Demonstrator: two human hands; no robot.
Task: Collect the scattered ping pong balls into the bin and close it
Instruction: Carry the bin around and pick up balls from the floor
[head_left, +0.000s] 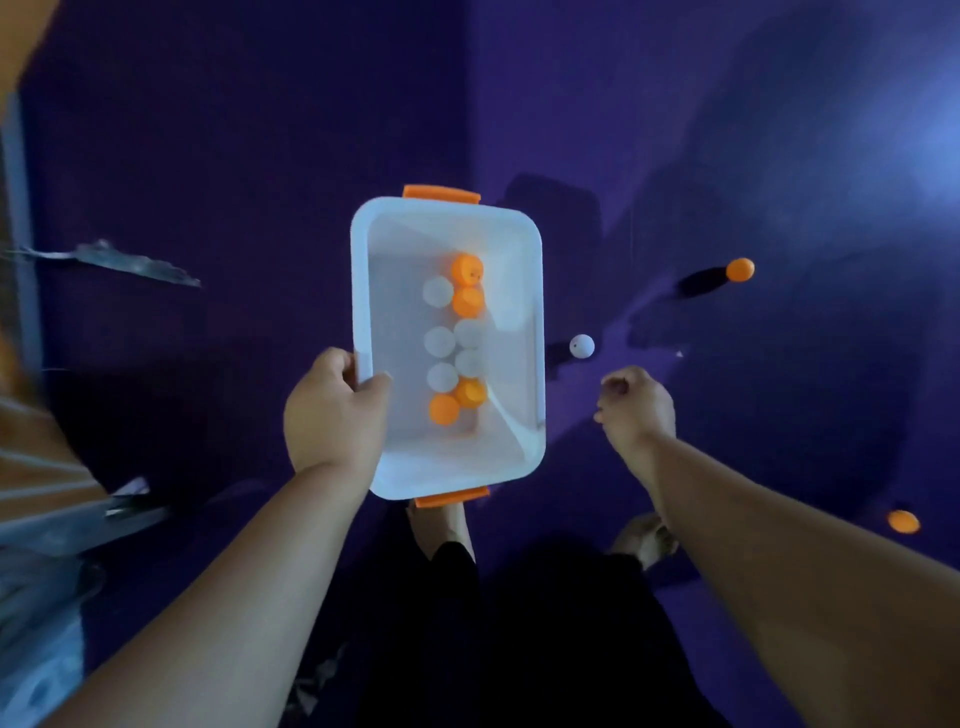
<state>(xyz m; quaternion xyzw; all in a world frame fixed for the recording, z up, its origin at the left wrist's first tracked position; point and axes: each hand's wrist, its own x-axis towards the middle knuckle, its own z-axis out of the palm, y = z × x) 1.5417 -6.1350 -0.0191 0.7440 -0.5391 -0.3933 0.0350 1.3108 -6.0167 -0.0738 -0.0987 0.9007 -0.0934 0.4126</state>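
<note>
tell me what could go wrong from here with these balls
1. The left hand grips the open bin by one long rim only; a tilt could spill the balls inside.
2. The white ball lies loose just beyond the curled right hand; a clumsy touch could roll it off.
3. The orange ball at the lower right sits in dim light and may be missed.

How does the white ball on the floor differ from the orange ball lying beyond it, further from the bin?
The white ball is pale; the orange ball is bright orange. The white ball lies close beside the bin, just ahead of the right hand; the orange ball lies further right. Both rest on the purple floor, outside the bin, untouched.
</note>
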